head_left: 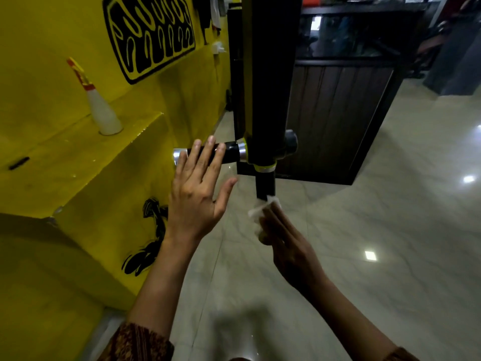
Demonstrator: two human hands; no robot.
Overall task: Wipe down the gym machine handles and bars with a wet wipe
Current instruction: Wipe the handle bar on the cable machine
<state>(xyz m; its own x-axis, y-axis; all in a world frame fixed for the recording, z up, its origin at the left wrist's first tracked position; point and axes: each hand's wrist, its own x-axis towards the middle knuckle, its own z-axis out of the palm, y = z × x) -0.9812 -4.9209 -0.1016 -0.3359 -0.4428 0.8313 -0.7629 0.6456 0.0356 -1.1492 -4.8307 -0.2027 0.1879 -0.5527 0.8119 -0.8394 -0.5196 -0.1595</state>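
The left hand [194, 196] is open, its fingers straight and spread, and their tips lie across the short horizontal handle [230, 155], a black grip with silver rings at both ends. Whether they press on it or only hover in front of it cannot be told. The right hand [289, 246], lower and well apart from the left, pinches a bunched white wet wipe [256, 217] between its fingers and thumb. It holds the wipe against the bottom end of the short vertical bar [265, 185], just above its fingertips. That bar hangs below the junction where the handle meets the tall black upright post [268, 74], which rises above both hands. A round black knob [290, 144] sticks out of the post on the side away from the left hand. Beyond the left hand's outer edge runs a yellow ledge [78, 165] carrying a white cone [101, 108] with a red and yellow tip, and a black graphic [151, 35] is painted on the yellow wall above. Past the right hand stands a dark cabinet [338, 113] on the glossy pale tile floor [364, 230]. A patterned brown sleeve [135, 342] covers the left forearm near the elbow.
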